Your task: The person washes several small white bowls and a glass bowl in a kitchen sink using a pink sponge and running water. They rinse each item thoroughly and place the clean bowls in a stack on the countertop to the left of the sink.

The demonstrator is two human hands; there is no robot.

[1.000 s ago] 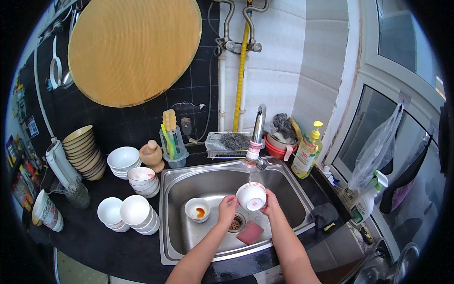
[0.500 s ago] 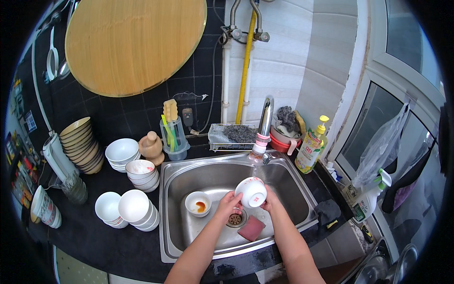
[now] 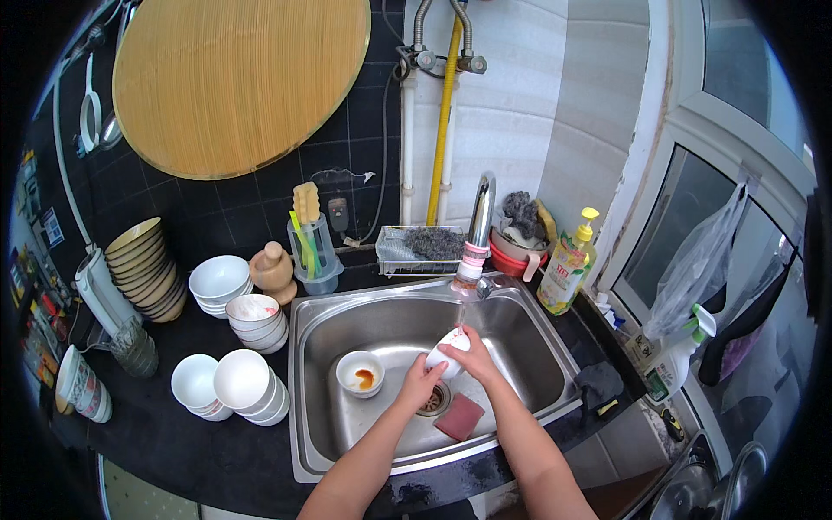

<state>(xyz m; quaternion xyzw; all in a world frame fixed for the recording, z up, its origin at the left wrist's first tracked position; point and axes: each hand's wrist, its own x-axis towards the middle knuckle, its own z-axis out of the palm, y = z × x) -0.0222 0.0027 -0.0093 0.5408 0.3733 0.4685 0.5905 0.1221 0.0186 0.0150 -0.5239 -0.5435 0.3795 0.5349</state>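
Note:
Between both hands I hold a white bowl, tilted on its side under the thin stream of water from the faucet. My left hand grips its lower left side, and my right hand is closed on its right rim. Below them in the steel sink lies a reddish-brown sponge, beside the drain strainer, which my left hand partly covers. To the left on the sink floor stands another white bowl with a brown sauce stain inside.
Stacked white bowls crowd the black counter left of the sink, with tan bowls farther back. A wire rack and a yellow-capped soap bottle stand behind the sink. A grey cloth lies at its right edge.
The bowl has turned from showing its round base to lying more on its side, slightly left. My right hand has moved up and over onto its rim.

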